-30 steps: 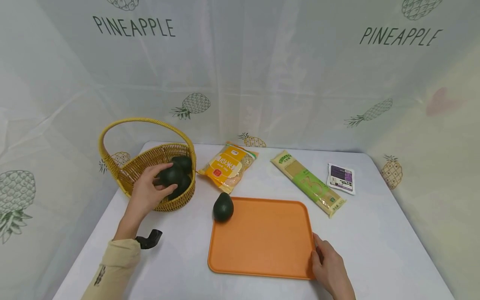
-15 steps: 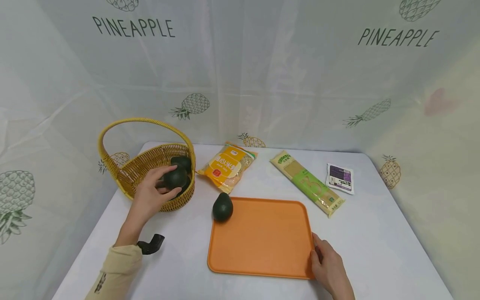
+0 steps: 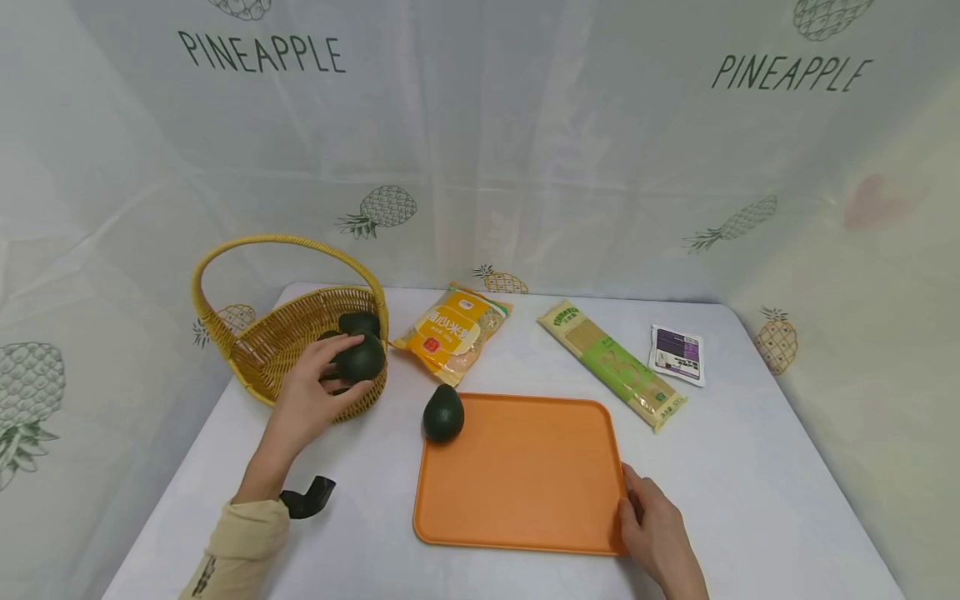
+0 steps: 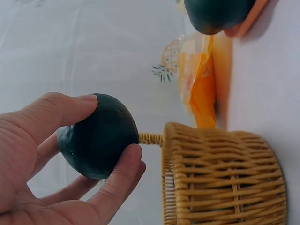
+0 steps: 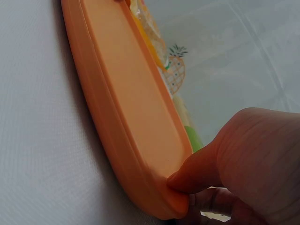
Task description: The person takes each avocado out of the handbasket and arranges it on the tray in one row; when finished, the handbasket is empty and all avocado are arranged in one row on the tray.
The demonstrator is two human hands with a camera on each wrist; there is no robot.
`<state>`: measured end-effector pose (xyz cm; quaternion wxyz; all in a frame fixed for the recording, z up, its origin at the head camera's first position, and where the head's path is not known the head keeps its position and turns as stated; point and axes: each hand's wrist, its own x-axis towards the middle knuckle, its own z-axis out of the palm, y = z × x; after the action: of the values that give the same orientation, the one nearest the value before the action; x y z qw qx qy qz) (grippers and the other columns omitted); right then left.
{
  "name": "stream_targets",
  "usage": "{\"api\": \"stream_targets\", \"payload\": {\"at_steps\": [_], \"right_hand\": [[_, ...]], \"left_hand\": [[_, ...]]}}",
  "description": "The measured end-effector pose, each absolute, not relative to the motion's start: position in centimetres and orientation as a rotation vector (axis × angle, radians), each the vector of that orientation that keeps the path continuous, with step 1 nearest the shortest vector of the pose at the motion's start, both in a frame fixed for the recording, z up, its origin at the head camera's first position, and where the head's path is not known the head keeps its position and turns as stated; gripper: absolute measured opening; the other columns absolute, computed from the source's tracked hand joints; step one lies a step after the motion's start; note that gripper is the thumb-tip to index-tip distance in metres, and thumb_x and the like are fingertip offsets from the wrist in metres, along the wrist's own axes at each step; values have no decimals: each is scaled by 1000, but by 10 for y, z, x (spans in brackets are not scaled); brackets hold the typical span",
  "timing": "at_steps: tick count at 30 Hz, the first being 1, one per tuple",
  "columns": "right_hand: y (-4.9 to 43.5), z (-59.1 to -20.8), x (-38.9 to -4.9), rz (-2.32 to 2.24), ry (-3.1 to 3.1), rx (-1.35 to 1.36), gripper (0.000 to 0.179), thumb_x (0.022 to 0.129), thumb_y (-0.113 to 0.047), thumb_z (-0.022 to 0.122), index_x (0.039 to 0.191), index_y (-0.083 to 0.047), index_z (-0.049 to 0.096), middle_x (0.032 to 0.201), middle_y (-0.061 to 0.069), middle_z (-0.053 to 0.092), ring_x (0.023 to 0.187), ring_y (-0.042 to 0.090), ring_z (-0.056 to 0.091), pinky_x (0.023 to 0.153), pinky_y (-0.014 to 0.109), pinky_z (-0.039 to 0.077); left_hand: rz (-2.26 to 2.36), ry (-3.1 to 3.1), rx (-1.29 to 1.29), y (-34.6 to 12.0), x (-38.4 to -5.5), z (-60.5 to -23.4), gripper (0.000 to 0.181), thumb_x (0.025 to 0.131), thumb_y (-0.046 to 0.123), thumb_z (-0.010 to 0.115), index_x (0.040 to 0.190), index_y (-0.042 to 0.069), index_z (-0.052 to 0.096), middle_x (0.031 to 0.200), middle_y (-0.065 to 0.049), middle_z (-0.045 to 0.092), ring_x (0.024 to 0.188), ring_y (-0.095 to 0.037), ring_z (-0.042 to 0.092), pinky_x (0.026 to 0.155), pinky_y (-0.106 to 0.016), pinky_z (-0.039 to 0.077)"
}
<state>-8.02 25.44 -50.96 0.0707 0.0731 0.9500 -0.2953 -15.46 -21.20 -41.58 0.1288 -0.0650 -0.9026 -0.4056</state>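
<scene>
Left hand (image 3: 311, 404) lifts an avocado (image 3: 361, 358) above the basket (image 3: 273, 337); right hand (image 3: 657, 529) pinches the tray (image 3: 525, 475).
On my feed, the left thumb and fingertips curl round the fruit, clear above the wicker rim, with more dark fruit lying inside. I see the right thumb and fingers clamping the tray's right edge near its front corner. A second avocado (image 3: 443, 414) sits at the far left corner, near the yellow bag (image 3: 459, 333).
</scene>
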Motion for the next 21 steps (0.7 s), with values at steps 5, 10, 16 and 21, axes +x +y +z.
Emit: {"api": "stream_targets", "payload": {"at_steps": [5, 10, 16, 21], "right_hand": [[254, -510, -80, -886, 2858, 216, 56, 100, -3, 60, 155, 6, 51, 89, 4, 55, 79, 15, 48, 64, 25, 37], [255, -510, -80, -899, 2864, 212, 56, 100, -3, 60, 154, 6, 51, 89, 4, 55, 77, 14, 48, 64, 24, 37], [256, -510, -79, -902, 2884, 184, 56, 99, -2, 61, 153, 6, 53, 89, 4, 56, 77, 13, 47, 64, 24, 38], [256, -511, -80, -901, 2886, 182, 56, 99, -2, 61, 153, 6, 53, 88, 4, 56, 76, 14, 47, 63, 24, 38]], "left_hand": [[-1212, -2616, -192, -207, -153, -418, 67, 87, 0, 86, 149, 9, 62, 149, -25, 51, 117, -50, 70, 93, -53, 63], [-1223, -2615, -195, -200, -151, -422, 69, 85, -1, 87, 148, 11, 63, 150, -25, 51, 118, -49, 71, 92, -51, 63], [-1221, -2590, -243, -192, -148, -426, 68, 84, -2, 89, 146, 10, 65, 153, -24, 51, 124, -46, 67, 90, -51, 64], [-1190, -2595, -274, -186, -148, -428, 67, 84, -1, 89, 145, 11, 65, 152, -23, 52, 126, -44, 66, 90, -53, 64]]}}
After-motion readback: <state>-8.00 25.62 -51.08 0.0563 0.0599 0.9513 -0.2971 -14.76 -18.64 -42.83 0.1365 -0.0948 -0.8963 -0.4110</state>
